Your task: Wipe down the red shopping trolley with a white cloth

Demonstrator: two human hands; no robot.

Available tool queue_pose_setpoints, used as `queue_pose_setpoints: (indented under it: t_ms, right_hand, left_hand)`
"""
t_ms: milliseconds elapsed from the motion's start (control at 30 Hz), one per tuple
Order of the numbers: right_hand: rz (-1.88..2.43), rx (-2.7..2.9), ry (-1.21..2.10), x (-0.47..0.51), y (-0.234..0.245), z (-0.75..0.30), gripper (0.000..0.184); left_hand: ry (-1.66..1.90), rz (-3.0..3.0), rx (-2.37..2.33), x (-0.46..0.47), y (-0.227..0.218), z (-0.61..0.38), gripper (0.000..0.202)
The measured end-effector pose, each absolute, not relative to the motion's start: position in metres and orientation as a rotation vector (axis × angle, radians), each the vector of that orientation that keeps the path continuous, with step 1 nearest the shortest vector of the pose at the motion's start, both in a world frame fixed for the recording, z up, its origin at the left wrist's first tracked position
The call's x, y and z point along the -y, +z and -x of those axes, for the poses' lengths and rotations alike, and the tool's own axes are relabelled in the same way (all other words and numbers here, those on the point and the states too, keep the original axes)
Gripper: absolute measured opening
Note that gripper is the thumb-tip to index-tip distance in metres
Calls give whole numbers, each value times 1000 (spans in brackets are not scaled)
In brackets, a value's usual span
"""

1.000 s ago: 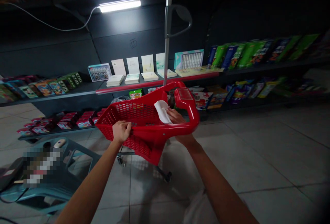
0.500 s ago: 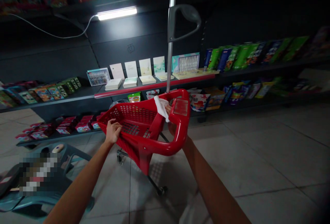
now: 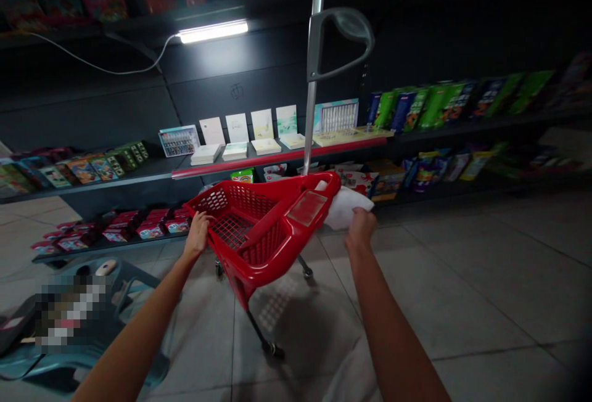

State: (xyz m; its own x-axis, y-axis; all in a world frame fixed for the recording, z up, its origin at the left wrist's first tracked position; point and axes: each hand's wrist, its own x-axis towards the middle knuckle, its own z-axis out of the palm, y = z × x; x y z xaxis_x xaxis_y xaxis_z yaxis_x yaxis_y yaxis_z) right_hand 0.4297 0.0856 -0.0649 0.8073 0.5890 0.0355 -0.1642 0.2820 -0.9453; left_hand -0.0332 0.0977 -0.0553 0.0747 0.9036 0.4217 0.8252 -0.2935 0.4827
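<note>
The red shopping cart [image 3: 269,224] is now swung further round than a moment ago, its handle [image 3: 268,277] brought nearer, and the white cloth [image 3: 345,209] is drawn from inside the cart to the handle's outer right side; that outer face, it is judged, is now being worked. The cloth's edge is pinched in the right hand's [image 3: 361,227] fingers. The cart's left rim is gripped by the left hand [image 3: 198,234], fingers curled over it. One cart, one cloth, three visible casters [image 3: 274,349], four upright booklets [image 3: 263,125] and two lit tubes [image 3: 213,32] are counted.
</note>
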Motion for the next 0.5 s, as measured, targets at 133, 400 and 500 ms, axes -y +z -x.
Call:
queue_pose_setpoints:
  t_ms: [133, 400, 500]
  right_hand:
    - [1279, 498, 174, -68, -46, -445, 42]
    - [1770, 698, -20, -37, 2, -436, 51]
    - [2088, 909, 171, -30, 6, -457, 45]
  left_hand:
    - [1090, -1988, -1802, -103, -43, 29, 42]
    - [1314, -1941, -1693, -27, 21, -30, 46]
    - [1275, -2102, -1469, 32, 50, -66, 43]
